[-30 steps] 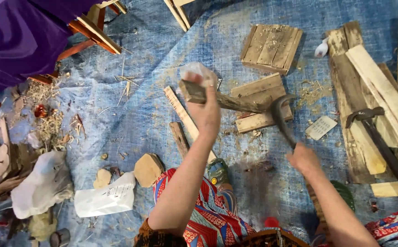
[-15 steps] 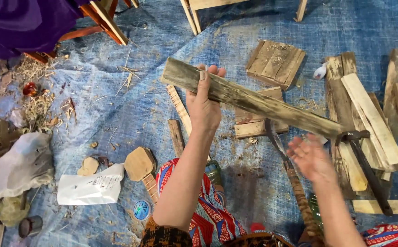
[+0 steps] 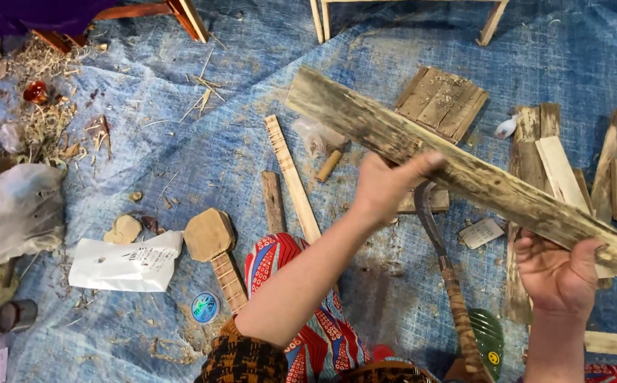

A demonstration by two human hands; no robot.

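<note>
I hold a long, weathered grey plank (image 3: 479, 177) slantwise over the blue tarp (image 3: 181, 142), its high end far left and its low end at the right. My left hand (image 3: 386, 188) grips the plank near its middle from the near side. My right hand (image 3: 557, 273) cups the lower right end from below. Between my hands a curved-bladed tool with a wrapped handle (image 3: 447, 273) lies free, its blade pointing up under the plank.
Split wood pieces (image 3: 557, 163) are piled at the right, and a small slatted panel (image 3: 443, 103) lies behind the plank. A thin strip (image 3: 291, 177), a hexagonal-headed wooden piece (image 3: 209, 237), a white paper bag (image 3: 124, 262) and a plastic bag (image 3: 14, 213) lie to the left. Furniture legs (image 3: 319, 21) stand at the top.
The plank swung from end-on to lying across my view. My right hand let go of the curved tool and took the plank's lower end. The tool now lies free.
</note>
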